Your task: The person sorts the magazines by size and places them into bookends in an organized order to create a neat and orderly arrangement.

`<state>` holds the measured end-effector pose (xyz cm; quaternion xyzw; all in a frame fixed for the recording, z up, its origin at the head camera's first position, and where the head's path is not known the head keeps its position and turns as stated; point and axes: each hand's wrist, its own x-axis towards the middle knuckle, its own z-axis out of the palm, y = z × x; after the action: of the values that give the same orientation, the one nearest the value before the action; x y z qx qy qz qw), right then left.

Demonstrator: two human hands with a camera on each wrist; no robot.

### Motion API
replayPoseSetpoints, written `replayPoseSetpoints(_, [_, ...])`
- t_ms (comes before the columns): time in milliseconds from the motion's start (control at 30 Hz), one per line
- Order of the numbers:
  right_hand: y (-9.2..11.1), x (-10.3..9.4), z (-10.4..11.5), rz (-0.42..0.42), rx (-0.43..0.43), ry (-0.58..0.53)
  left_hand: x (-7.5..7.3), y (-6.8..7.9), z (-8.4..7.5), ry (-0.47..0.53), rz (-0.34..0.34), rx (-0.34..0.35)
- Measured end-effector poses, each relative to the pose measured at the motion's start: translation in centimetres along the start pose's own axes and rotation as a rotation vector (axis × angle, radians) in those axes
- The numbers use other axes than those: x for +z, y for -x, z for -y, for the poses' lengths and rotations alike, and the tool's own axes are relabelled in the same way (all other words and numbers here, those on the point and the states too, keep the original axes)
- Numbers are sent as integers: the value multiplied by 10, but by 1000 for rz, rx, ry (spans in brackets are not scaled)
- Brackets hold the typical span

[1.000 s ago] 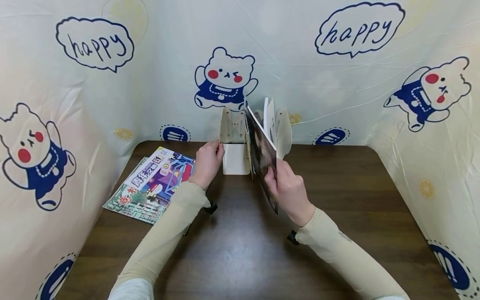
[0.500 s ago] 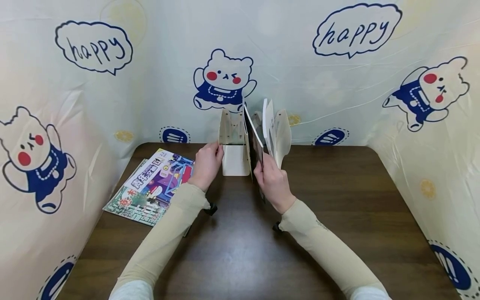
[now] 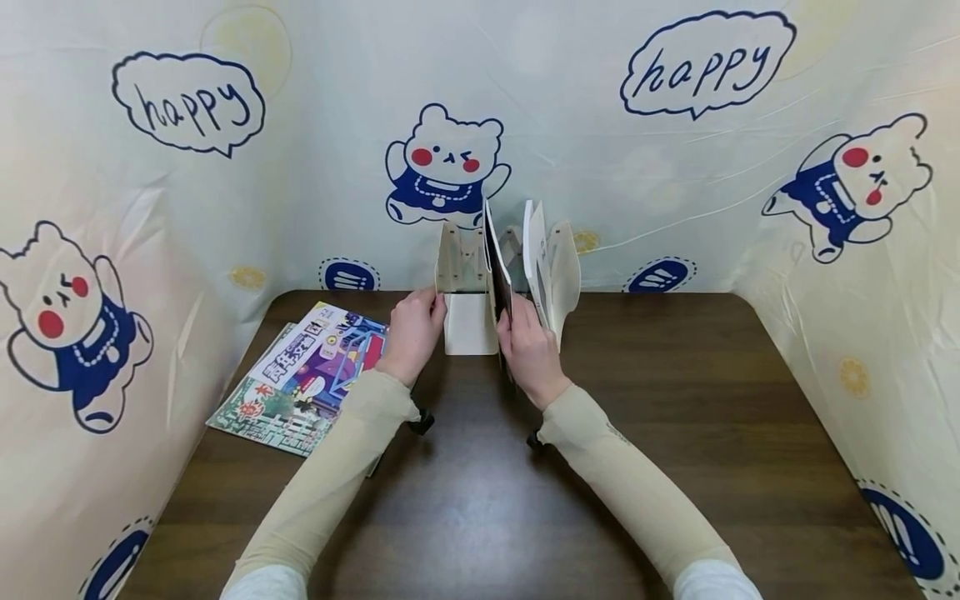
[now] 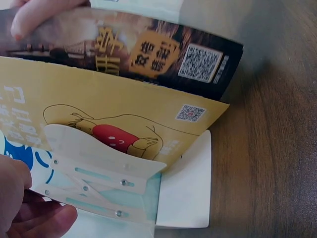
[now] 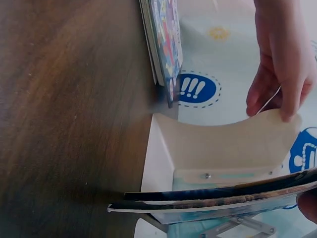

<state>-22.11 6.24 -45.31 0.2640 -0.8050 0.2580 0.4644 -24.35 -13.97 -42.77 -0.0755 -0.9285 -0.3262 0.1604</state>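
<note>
My left hand (image 3: 412, 335) pinches the left end panel of a cream expanding bookend rack (image 3: 470, 327) near the back of the table. In the right wrist view, thumb and fingers clasp that panel (image 5: 223, 144) by its edge. My right hand (image 3: 531, 348) grips the near edge of a dark-covered magazine (image 4: 208, 62), which stands upright in the rack. A yellow magazine (image 4: 148, 106) stands right beside it, towards the left panel. White-edged booklets (image 3: 534, 254) lean in the rack's right part. The right hand's fingers are partly hidden behind the magazine.
Several overlapping magazines (image 3: 300, 375) with colourful covers lie flat on the table's left side, next to my left forearm. The brown wooden table (image 3: 480, 500) is bordered by a printed curtain (image 3: 585, 150) close behind the rack.
My right hand has moved left and slightly farther back, taking the dark magazine in beside the yellow one, more upright. My left hand stays on the rack's left panel.
</note>
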Motion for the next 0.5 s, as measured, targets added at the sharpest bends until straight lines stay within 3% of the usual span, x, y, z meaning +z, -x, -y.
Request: replayPoseSetpoints(500, [-6, 24, -12, 2, 74, -4, 1, 1, -1, -7, -2, 6])
